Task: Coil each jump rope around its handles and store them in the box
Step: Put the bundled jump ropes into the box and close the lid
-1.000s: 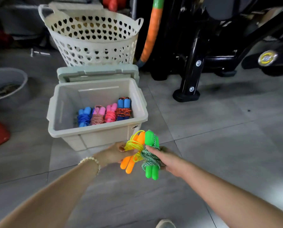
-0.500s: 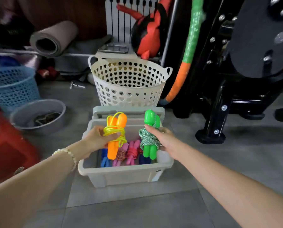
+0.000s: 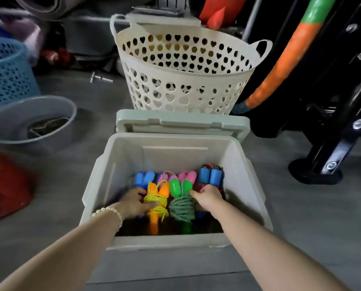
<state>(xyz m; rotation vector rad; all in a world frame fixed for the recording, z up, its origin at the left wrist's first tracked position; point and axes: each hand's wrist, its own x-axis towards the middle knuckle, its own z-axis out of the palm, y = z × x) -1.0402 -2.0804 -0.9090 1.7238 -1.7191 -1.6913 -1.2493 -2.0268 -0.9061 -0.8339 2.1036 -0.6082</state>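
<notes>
Both hands are down inside the box (image 3: 104, 177)! The left hand (image 3: 135, 203) grips the orange rope (image 3: 157, 192), its fingers (image 3: 148, 206) curled tight round the yellow cord wound about the handles. The right hand (image 3: 208, 197) holds the green rope (image 3: 181, 206), with the thumb laid along a green handle and the other fingers clamped on the far side of the coil, mostly hidden. The two bundles sit side by side and touching, handle tips aimed at the far wall. I cannot tell whether they rest on the bottom or hang just above it. Behind them runs a row of coiled ropes: a blue rope (image 3: 142, 178) at the left, two pink ropes (image 3: 188, 176) in the middle, and a red rope (image 3: 210, 176) with blue handles at the right. A bracelet (image 3: 110, 211) circles the left wrist. The lid (image 3: 181, 122) lies on the floor (image 3: 301, 217) just behind the box, and a white basket (image 3: 185, 70) stands beyond it. A grey bowl (image 3: 28, 124) sits off to the left, near a blue basket (image 3: 5, 74).
</notes>
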